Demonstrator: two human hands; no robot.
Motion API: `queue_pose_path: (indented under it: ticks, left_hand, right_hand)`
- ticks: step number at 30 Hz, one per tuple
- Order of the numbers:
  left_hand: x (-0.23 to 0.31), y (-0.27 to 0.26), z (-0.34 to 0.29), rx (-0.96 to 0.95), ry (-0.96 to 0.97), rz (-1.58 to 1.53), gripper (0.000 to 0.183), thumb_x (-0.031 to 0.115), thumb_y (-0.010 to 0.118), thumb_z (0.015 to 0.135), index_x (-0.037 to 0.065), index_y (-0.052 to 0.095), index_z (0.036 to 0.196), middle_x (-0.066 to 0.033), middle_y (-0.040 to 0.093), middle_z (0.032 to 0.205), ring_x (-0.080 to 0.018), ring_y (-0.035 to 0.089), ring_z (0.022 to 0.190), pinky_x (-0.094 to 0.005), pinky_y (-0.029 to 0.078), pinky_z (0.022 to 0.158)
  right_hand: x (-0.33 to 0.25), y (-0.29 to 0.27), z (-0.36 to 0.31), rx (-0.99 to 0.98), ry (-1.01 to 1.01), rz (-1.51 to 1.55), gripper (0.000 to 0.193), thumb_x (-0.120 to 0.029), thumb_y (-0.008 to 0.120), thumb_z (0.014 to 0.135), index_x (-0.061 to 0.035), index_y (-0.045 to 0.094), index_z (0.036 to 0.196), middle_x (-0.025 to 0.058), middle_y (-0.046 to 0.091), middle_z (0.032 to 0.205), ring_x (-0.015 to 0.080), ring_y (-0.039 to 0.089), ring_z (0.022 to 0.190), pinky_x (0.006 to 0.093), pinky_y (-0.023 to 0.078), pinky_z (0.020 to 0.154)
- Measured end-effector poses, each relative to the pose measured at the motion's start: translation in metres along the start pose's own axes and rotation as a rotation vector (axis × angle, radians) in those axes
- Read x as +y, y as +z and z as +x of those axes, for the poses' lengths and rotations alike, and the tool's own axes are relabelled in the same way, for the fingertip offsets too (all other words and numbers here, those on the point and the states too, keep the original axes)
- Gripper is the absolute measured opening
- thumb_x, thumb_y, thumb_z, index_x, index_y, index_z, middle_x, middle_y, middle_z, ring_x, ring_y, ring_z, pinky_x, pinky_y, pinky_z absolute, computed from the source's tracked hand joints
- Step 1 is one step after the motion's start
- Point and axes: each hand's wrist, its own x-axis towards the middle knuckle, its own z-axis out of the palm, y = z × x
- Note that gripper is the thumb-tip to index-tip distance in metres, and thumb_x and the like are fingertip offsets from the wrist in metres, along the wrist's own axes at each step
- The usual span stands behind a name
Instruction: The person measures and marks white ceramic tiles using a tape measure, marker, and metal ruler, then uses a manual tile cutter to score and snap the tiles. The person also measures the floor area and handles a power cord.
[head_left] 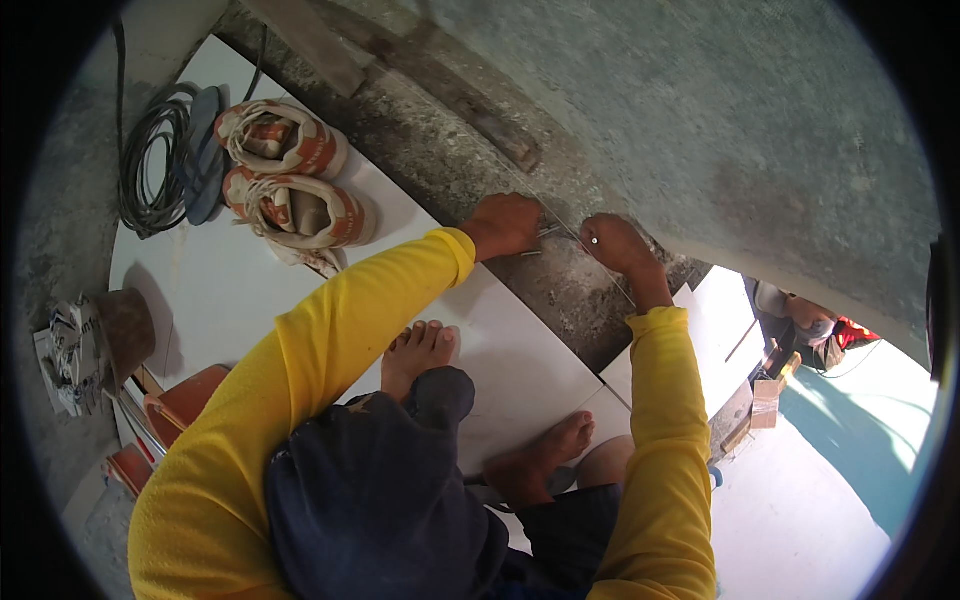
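Note:
My left hand (505,225) is closed over the strip of bare rough concrete (560,295). Short thin metal ends (543,232) stick out beside its fingers; I cannot make out what tool or piece they belong to. Just to the right, my right hand (620,245) is a fist with a small shiny round tip (594,240) showing at it. What it grips is mostly hidden. A thin taut line (565,222), string or wire, runs slantwise along the strip and passes close by both hands. White tiles (510,335) border the strip on my side.
A grey wall (750,130) rises beyond the strip, with wooden boards (310,45) at upper left. Worn orange-and-cream shoes (300,212), a flip-flop (203,155), coiled cable (140,190) and a brown bucket (127,325) stand left. Another person (812,318) is at right, near a block (765,403).

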Motion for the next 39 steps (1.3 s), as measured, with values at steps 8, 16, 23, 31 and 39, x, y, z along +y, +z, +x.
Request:
queue_pose_path:
  ticks: [8, 16, 23, 31, 39]
  left_hand:
    - [0.006, 0.011, -0.004, 0.024, -0.033, -0.039, 0.035, 0.033, 0.074, 0.092, 0.002, 0.076, 0.107, -0.0232, 0.075, 0.113, -0.0414, 0.073, 0.107, -0.0516, 0.057, 0.094]
    - [-0.001, 0.005, -0.004, -0.064, 0.027, 0.075, 0.023, 0.016, 0.071, 0.086, 0.001, 0.078, 0.103, -0.0227, 0.077, 0.111, -0.0394, 0.074, 0.107, -0.049, 0.058, 0.093]
    - [-0.067, 0.003, -0.013, 0.081, 0.06, -0.148, 0.031, 0.027, 0.074, 0.094, 0.002, 0.07, 0.112, -0.0173, 0.075, 0.095, -0.0345, 0.074, 0.087, -0.046, 0.056, 0.075]
    - [-0.073, -0.019, -0.084, -0.349, -0.118, -1.78, 0.017, 0.021, 0.07, 0.106, 0.005, 0.066, 0.107, 0.0004, 0.057, 0.081, -0.007, 0.041, 0.063, -0.0259, 0.035, 0.056]
    - [-0.069, 0.014, -0.14, -0.2, 0.006, -1.833, 0.023, 0.03, 0.069, 0.106, 0.008, 0.063, 0.103, 0.0061, 0.043, 0.075, -0.0068, 0.041, 0.064, -0.0259, 0.036, 0.058]
  right_hand:
    - [-0.006, -0.023, -0.018, 0.181, 0.095, 0.133, 0.016, -0.015, 0.073, 0.088, -0.0008, 0.07, 0.096, 0.0202, 0.071, 0.097, 0.042, 0.068, 0.094, 0.0485, 0.054, 0.085]
    - [-0.092, 0.006, -0.041, 0.188, 0.005, 0.417, 0.015, -0.012, 0.071, 0.091, 0.0012, 0.067, 0.099, 0.02, 0.067, 0.091, 0.0387, 0.067, 0.087, 0.0442, 0.054, 0.079]
    - [-0.096, 0.036, -0.026, 0.321, 0.009, 0.3, 0.016, -0.013, 0.068, 0.094, -0.0008, 0.066, 0.104, 0.0207, 0.066, 0.1, 0.0422, 0.067, 0.095, 0.0497, 0.054, 0.083]
    - [-0.093, 0.046, -0.013, 0.209, -0.046, 0.18, 0.022, -0.019, 0.069, 0.098, -0.0042, 0.068, 0.114, 0.0205, 0.068, 0.11, 0.0439, 0.065, 0.104, 0.0507, 0.053, 0.091]
    - [-0.121, 0.049, -0.017, 0.175, 0.248, 0.475, 0.024, -0.016, 0.065, 0.099, 0.0039, 0.066, 0.112, 0.0237, 0.066, 0.101, 0.0434, 0.064, 0.098, 0.052, 0.052, 0.091]
